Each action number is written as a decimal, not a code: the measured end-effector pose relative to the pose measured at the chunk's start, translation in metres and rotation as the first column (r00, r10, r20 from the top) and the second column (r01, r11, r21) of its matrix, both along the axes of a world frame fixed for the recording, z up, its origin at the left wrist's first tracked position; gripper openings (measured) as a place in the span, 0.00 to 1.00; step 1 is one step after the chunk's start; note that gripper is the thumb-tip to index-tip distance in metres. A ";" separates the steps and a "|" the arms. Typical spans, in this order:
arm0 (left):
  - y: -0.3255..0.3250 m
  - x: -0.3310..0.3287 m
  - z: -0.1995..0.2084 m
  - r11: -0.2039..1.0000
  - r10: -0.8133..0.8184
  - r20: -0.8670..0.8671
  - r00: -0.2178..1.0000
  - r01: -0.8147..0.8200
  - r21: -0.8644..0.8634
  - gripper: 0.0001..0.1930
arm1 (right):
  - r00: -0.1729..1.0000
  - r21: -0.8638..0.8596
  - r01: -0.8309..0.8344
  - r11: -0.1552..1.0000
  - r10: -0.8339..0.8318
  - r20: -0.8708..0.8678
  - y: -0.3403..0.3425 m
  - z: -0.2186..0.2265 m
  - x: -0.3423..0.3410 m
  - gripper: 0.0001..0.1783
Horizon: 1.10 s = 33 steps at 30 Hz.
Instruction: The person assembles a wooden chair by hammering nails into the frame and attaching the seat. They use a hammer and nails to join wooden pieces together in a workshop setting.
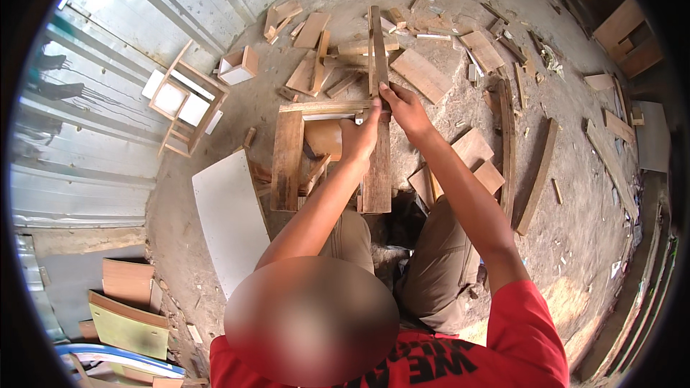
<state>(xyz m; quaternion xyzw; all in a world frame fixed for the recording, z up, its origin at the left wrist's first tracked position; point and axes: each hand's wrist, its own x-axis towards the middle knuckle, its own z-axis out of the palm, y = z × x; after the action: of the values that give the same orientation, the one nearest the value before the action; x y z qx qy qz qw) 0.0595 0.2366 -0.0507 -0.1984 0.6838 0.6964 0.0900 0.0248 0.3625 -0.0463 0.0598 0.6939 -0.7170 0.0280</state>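
Observation:
A long narrow wooden strip (378, 47) points away from me, its near end meeting the far right corner of a rough wooden frame (288, 154). My left hand (359, 136) is closed around that junction, its thumb on the inner side of the frame. Just right of it, my right hand (404, 109) pinches the strip near its lower end. My fingers partly hide where strip and frame meet. The frame stands in front of my knees, with a brown panel (323, 138) and loose wood pieces visible through its opening.
A white board (228, 212) lies left of my legs. Plank offcuts (422, 75) are scattered beyond the frame, and long beams (537, 176) lie to the right. A slim wooden frame (208, 126) leans near the metal wall (93, 144). Stacked panels (129, 323) sit lower left.

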 end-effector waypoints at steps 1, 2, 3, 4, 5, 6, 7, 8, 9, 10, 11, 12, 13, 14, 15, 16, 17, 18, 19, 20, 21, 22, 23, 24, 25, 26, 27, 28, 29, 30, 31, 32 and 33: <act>-0.007 -0.003 -0.003 1.000 -0.017 0.092 0.996 0.016 0.011 0.55 | 1.000 0.032 0.009 0.999 -0.008 -0.030 0.000 -0.001 0.000 0.23; -0.010 -0.002 -0.002 0.996 -0.086 0.111 0.990 0.083 0.032 0.55 | 0.999 0.037 0.016 0.999 -0.014 -0.052 0.004 -0.010 -0.002 0.23; -0.015 -0.001 0.003 0.988 -0.149 0.124 0.981 0.144 0.054 0.56 | 0.997 0.042 0.018 0.999 -0.015 -0.077 0.006 -0.014 -0.003 0.23; -0.023 -0.002 0.007 0.976 -0.214 0.136 0.967 0.205 0.077 0.56 | 0.995 0.047 0.023 0.999 -0.018 -0.102 0.009 -0.019 -0.004 0.23; -0.037 -0.004 0.032 0.872 -0.449 0.184 0.874 0.474 -0.124 0.56 | 0.992 0.002 0.032 0.999 -0.032 -0.122 0.006 -0.016 -0.001 0.23; -0.044 -0.005 0.060 0.766 -0.500 0.183 0.846 0.531 -0.361 0.46 | 0.991 0.015 0.037 0.999 -0.034 -0.128 0.007 -0.017 -0.005 0.23; -0.052 -0.013 0.083 0.750 -0.484 0.197 0.853 0.520 -0.409 0.38 | 0.991 0.033 0.043 0.999 -0.039 -0.127 0.010 -0.021 -0.007 0.23; -0.055 -0.025 0.096 0.731 -0.463 0.212 0.861 0.506 -0.458 0.35 | 0.991 0.048 0.046 0.998 -0.040 -0.126 0.010 -0.023 -0.007 0.23; -0.056 -0.034 0.097 0.691 -0.473 0.031 0.880 0.393 -0.607 0.34 | 0.987 0.033 0.070 0.997 -0.064 -0.144 0.004 -0.019 -0.003 0.23; -0.054 -0.044 0.097 0.644 -0.498 -0.147 0.855 0.250 -0.723 0.34 | 0.983 0.019 0.096 0.995 -0.092 -0.161 0.000 -0.016 0.001 0.23; -0.049 -0.055 0.096 0.600 -0.533 -0.319 0.783 0.085 -0.795 0.34 | 0.975 0.011 0.128 0.992 -0.124 -0.183 0.000 -0.012 0.005 0.23; -0.046 -0.064 0.088 0.635 -0.554 -0.363 0.750 0.098 -0.766 0.35 | 0.977 0.004 0.124 0.992 -0.122 -0.176 -0.005 -0.010 0.006 0.23; -0.038 -0.073 0.071 0.667 -0.571 -0.407 0.713 0.114 -0.736 0.36 | 0.978 -0.003 0.122 0.993 -0.121 -0.169 -0.008 -0.008 0.007 0.23; -0.031 -0.084 0.052 0.697 -0.588 -0.450 0.672 0.138 -0.704 0.37 | 0.979 -0.008 0.125 0.992 -0.125 -0.160 -0.010 -0.008 0.008 0.23; -0.023 -0.096 0.039 0.687 -0.591 -0.339 0.732 0.238 -0.686 0.37 | 0.975 -0.006 0.127 0.992 -0.125 -0.183 -0.011 -0.010 0.008 0.23; -0.019 -0.108 0.029 0.676 -0.591 -0.217 0.777 0.330 -0.659 0.37 | 0.971 -0.010 0.123 0.992 -0.122 -0.207 -0.015 -0.012 0.008 0.23; -0.011 -0.113 0.030 0.665 -0.598 -0.094 0.796 0.427 -0.613 0.38 | 0.964 -0.007 0.133 0.991 -0.131 -0.231 -0.012 -0.012 0.008 0.23; -0.006 -0.117 0.031 0.660 -0.602 -0.054 0.796 0.459 -0.595 0.39 | 0.961 -0.008 0.141 0.990 -0.139 -0.238 -0.010 -0.012 0.007 0.23; -0.002 -0.121 0.033 0.654 -0.606 -0.013 0.795 0.490 -0.576 0.40 | 0.958 -0.011 0.147 0.989 -0.146 -0.246 -0.010 -0.012 0.006 0.23; 0.001 -0.123 0.031 0.648 -0.611 0.033 0.791 0.524 -0.553 0.42 | 0.957 -0.012 0.155 0.988 -0.154 -0.247 -0.010 -0.012 0.009 0.22; 0.001 -0.119 0.024 0.625 -0.646 -0.027 0.763 0.508 -0.593 0.44 | 0.948 -0.019 0.185 0.982 -0.184 -0.260 -0.014 -0.011 0.011 0.24; 0.001 -0.122 0.022 0.643 -0.641 -0.064 0.765 0.489 -0.589 0.44 | 0.959 0.012 0.169 0.986 -0.161 -0.234 -0.012 -0.009 0.010 0.24; 0.002 -0.121 0.019 0.659 -0.635 -0.091 0.767 0.477 -0.582 0.44 | 0.970 0.040 0.152 0.988 -0.141 -0.198 -0.009 -0.005 0.012 0.25; 0.003 -0.120 0.015 0.674 -0.630 -0.118 0.768 0.464 -0.574 0.44 | 0.979 0.065 0.134 0.989 -0.122 -0.161 -0.007 -0.004 0.013 0.25; 0.004 -0.123 0.014 0.648 -0.614 -0.051 0.788 0.466 -0.602 0.44 | 0.967 0.096 0.168 0.981 -0.145 -0.207 -0.008 -0.009 0.013 0.31; 0.002 -0.125 0.014 0.634 -0.642 -0.083 0.762 0.466 -0.617 0.43 | 0.975 0.123 0.168 0.978 -0.147 -0.165 -0.003 -0.011 0.012 0.32; 0.004 -0.124 0.012 0.637 -0.635 -0.078 0.768 0.464 -0.616 0.42 | 0.981 0.156 0.172 0.973 -0.156 -0.111 0.005 -0.015 0.015 0.34; 0.006 -0.125 0.011 0.640 -0.629 -0.072 0.774 0.463 -0.614 0.41 | 0.984 0.188 0.175 0.967 -0.167 -0.057 0.012 -0.019 0.017 0.36; 0.008 -0.125 0.016 0.629 -0.655 -0.086 0.751 0.479 -0.612 0.40 | 0.966 -0.018 0.244 0.970 -0.245 -0.085 0.022 -0.028 0.018 0.40; 0.001 -0.130 0.004 0.648 -0.656 -0.171 0.735 0.433 -0.627 0.38 | 0.933 -0.063 0.344 0.937 -0.349 -0.085 0.031 -0.029 0.023 0.38; -0.005 -0.137 -0.008 0.671 -0.633 -0.139 0.761 0.450 -0.589 0.39 | 0.895 -0.017 0.438 0.899 -0.437 -0.084 0.044 -0.036 0.028 0.35; -0.006 -0.141 -0.017 0.688 -0.636 -0.135 0.760 0.479 -0.545 0.37 | 0.846 0.039 0.530 0.847 -0.526 -0.083 0.064 -0.048 0.037 0.33; -0.009 -0.146 -0.024 0.704 -0.637 -0.132 0.760 0.503 -0.501 0.36 | 0.871 0.177 0.485 0.856 -0.491 -0.010 0.086 -0.067 0.051 0.31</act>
<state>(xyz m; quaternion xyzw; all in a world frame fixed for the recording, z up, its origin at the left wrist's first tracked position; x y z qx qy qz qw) -0.0860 0.2279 -0.0748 0.1170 0.8543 0.4827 0.1534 0.0754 0.4486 -0.1133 0.2484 0.7154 -0.6361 -0.1478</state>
